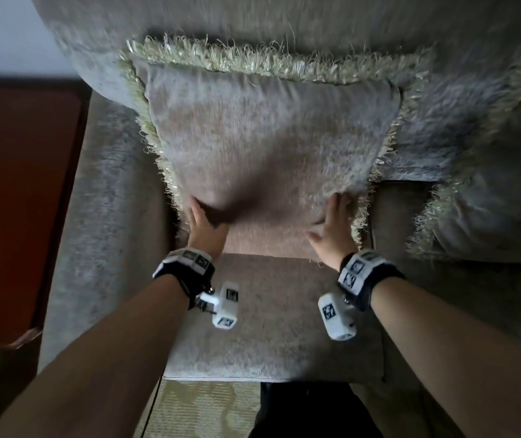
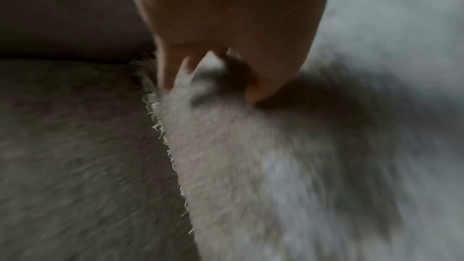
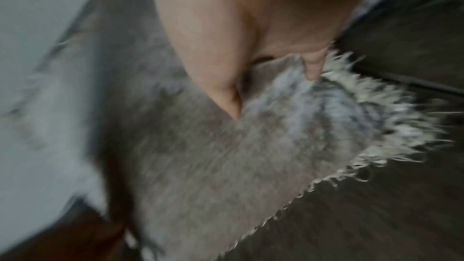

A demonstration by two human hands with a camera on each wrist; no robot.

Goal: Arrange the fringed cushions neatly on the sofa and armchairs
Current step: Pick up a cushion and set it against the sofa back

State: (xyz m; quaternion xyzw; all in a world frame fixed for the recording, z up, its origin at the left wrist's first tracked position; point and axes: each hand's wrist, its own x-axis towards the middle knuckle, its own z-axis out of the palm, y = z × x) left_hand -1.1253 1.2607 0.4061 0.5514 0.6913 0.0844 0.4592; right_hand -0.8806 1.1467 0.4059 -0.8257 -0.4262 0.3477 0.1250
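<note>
A beige cushion (image 1: 268, 137) edged with a pale fringe stands tilted against the sofa back (image 1: 284, 17), its lower edge on the seat (image 1: 253, 314). My left hand (image 1: 199, 213) grips its lower left corner. In the left wrist view the left hand (image 2: 213, 84) pinches a fold of the cushion (image 2: 251, 166) between thumb and fingers. My right hand (image 1: 336, 213) holds the lower right corner. Seen from the right wrist, the right hand (image 3: 273, 94) has its thumb and a finger closed round the fringed corner of the cushion (image 3: 226, 166). A second fringed cushion (image 1: 490, 200) lies to the right.
The sofa's padded armrest (image 1: 110, 216) runs along the left of the seat. Beyond it stands a red-brown wooden table (image 1: 15, 200). A patterned rug (image 1: 196, 406) shows below the seat's front edge. Both wrist views are blurred.
</note>
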